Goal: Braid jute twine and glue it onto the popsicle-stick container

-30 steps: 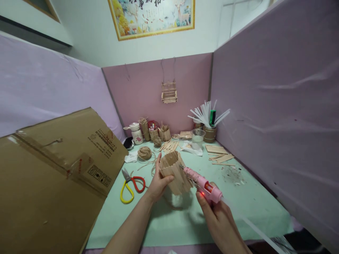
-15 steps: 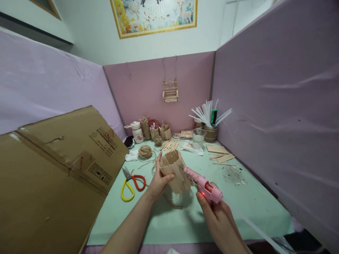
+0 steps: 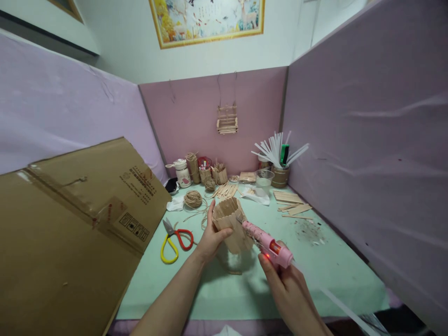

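Note:
My left hand (image 3: 214,238) grips a round holder made of upright wooden craft sticks (image 3: 235,235), tilted above the table, with the thumb on its outer wall. In my right hand (image 3: 284,275) is a pink hot glue gun (image 3: 268,242) with a red light glowing. Its nozzle is at the holder's right side near the rim; whether it touches, I cannot tell. A long white glue stick (image 3: 345,305) trails out of the gun's back end. Scissors (image 3: 177,240) with one yellow and one red handle lie left of my left hand, blades slightly apart.
A ball of twine (image 3: 192,199), loose craft sticks (image 3: 226,190), a clear cup (image 3: 264,179) and a pot of white glue sticks (image 3: 280,175) stand toward the back. More sticks (image 3: 289,198) lie right. A cardboard box (image 3: 80,233) blocks the left; a small stick swing (image 3: 227,123) hangs behind.
The whole view has shifted very slightly. Both hands, the holder and the glue gun keep nearly the same position against each other.

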The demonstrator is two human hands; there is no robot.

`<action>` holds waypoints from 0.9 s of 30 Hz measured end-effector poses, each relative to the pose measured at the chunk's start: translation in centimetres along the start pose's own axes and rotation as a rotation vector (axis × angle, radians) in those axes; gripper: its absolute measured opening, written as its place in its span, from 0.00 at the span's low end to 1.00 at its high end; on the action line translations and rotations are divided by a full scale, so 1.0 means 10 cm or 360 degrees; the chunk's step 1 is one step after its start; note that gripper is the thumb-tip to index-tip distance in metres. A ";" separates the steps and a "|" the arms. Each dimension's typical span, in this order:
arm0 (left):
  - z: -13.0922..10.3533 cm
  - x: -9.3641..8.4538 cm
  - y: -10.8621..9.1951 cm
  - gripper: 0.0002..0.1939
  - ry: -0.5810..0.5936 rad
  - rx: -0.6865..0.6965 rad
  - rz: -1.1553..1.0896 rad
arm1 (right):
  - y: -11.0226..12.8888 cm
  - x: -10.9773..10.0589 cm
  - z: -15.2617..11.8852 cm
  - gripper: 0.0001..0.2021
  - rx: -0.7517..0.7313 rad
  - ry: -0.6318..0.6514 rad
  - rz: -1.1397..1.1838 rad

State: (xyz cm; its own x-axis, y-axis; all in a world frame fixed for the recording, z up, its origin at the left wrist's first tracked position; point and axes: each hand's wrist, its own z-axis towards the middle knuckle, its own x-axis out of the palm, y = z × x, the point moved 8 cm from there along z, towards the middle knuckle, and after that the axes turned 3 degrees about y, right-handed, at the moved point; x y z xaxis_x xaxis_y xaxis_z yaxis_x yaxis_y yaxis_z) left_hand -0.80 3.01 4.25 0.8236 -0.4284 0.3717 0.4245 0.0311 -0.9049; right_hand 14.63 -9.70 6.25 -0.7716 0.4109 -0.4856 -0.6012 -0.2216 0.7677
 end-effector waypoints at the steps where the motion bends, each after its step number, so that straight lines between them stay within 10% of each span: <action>1: 0.00 0.00 0.00 0.62 -0.0004 -0.0004 0.0006 | 0.00 0.00 0.00 0.16 -0.0008 0.0003 0.0001; 27: 0.03 -0.04 0.05 0.59 -0.0011 0.0017 0.0037 | -0.07 0.08 -0.03 0.14 -0.0056 -0.0002 -0.0069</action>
State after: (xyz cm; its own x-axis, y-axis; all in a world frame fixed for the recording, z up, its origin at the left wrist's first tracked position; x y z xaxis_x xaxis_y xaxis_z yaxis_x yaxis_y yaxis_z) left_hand -0.82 3.45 3.74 0.8360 -0.4211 0.3518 0.4090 0.0508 -0.9111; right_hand 14.33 -9.44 5.19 -0.7443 0.4220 -0.5176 -0.6412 -0.2347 0.7306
